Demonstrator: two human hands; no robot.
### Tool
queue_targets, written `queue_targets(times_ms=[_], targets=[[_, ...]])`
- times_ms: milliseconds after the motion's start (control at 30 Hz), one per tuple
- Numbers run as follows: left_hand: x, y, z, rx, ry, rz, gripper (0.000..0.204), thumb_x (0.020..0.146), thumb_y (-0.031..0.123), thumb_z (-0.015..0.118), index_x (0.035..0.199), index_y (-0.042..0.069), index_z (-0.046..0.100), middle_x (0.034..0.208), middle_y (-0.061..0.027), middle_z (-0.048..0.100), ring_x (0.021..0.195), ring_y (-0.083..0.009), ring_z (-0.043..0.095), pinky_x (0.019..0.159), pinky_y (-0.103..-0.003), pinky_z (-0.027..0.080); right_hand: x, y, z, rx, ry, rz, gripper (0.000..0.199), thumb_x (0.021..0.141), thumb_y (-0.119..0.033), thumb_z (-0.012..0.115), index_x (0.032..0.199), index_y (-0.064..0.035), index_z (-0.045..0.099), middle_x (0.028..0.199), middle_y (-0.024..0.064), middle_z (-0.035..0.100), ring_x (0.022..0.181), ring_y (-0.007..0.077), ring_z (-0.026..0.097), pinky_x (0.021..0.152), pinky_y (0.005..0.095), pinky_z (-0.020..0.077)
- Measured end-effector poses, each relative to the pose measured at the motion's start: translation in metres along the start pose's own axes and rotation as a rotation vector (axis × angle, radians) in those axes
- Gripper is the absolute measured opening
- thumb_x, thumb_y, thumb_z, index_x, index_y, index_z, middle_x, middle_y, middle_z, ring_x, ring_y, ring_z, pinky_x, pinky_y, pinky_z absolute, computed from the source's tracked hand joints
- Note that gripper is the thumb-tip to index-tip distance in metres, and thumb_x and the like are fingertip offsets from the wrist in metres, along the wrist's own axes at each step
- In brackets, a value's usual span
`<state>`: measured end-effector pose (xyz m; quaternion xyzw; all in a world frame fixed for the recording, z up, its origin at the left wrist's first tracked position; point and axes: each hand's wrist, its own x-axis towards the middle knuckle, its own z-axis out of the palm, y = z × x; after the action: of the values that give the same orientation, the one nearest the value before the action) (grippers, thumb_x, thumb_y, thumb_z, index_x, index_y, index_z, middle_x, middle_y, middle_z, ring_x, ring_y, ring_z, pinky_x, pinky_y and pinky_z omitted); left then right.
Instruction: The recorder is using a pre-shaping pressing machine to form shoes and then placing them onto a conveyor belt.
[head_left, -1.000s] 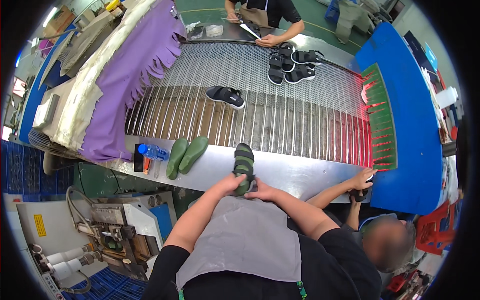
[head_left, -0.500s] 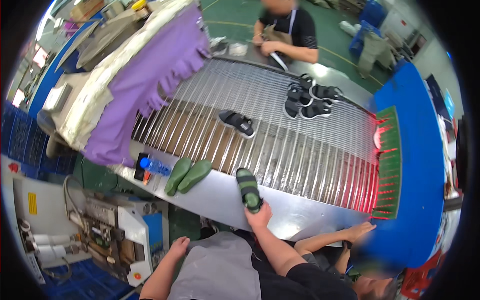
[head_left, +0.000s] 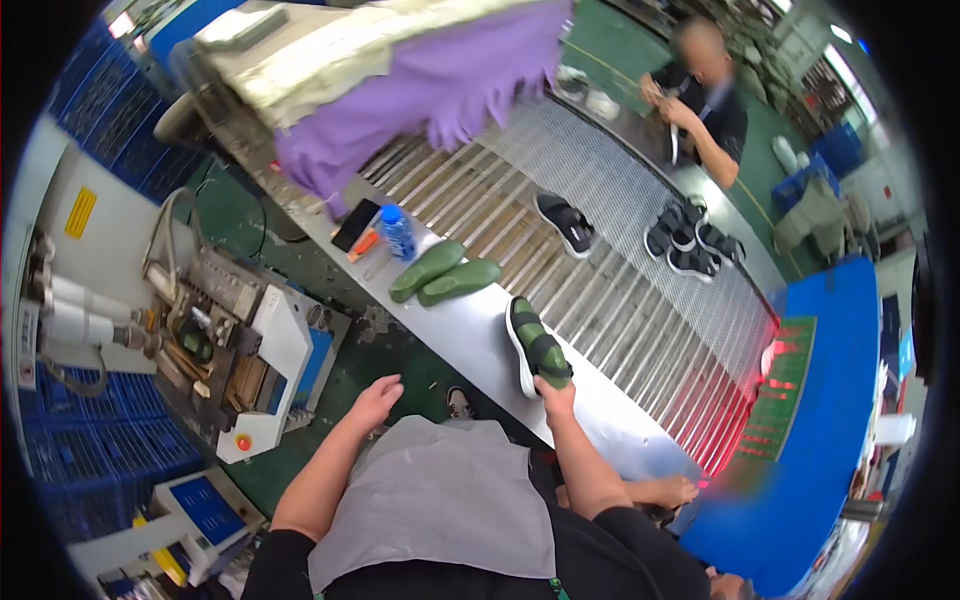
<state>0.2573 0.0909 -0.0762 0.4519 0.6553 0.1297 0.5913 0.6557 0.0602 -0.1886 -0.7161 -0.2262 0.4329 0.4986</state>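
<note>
My right hand (head_left: 557, 398) grips the heel end of a black strapped sandal (head_left: 538, 347) with a white sole and a green shoe last inside. The sandal is tilted over the metal ledge (head_left: 480, 330) on my side of the conveyor. My left hand (head_left: 377, 402) is held out over the floor, fingers stretched and holding nothing. Two loose green shoe lasts (head_left: 460, 282) lie side by side on the ledge, left of the sandal. Another black sandal (head_left: 567, 224) rests on the rollers, and several more sandals (head_left: 687, 240) are bunched at the far side.
A blue-capped bottle (head_left: 398, 238), a flat black object (head_left: 356, 225) and an orange tool sit on the ledge. Left stands a machine (head_left: 250, 350). Purple cloth (head_left: 400, 110) hangs at one conveyor end, a blue hood (head_left: 825, 380) at the other. Co-workers are opposite and at my right.
My view has swung left, so the conveyor appears farther right. The held sandal has rolled to show its white sole edge. My left hand has reached forward, its fingers now extended.
</note>
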Motion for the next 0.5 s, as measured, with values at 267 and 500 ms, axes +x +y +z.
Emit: queue_targets(times_ms=[267,500], targets=[[-0.026,0.043,-0.033,-1.332,-0.357,0.510,0.080,0.087,0.062,0.065,0.146,0.011,0.047,0.141,-0.0132,0.056,0.129,-0.0304,0.052,0.108,-0.045,0.041,-0.156,-0.133,0.102,-0.055,-0.709,-0.178,0.069,0.063,-0.011,0.085,0.126,0.0020,0.062,0.115,0.0159,0.068,0.103,0.0293,0.065,0.094,0.0371,0.0498],[-0.126,-0.001,-0.148,-1.832,-0.286,0.504,0.081,0.081,0.073,0.059,0.133,0.010,0.057,0.128,-0.0150,0.064,0.118,-0.0311,0.059,0.105,-0.046,0.043,-0.296,-0.195,0.254,0.000,-0.757,-0.455,0.074,0.061,-0.011,0.085,0.129,0.0017,0.059,0.135,0.0191,0.058,0.119,0.0320,0.058,0.101,0.0405,0.0465]])
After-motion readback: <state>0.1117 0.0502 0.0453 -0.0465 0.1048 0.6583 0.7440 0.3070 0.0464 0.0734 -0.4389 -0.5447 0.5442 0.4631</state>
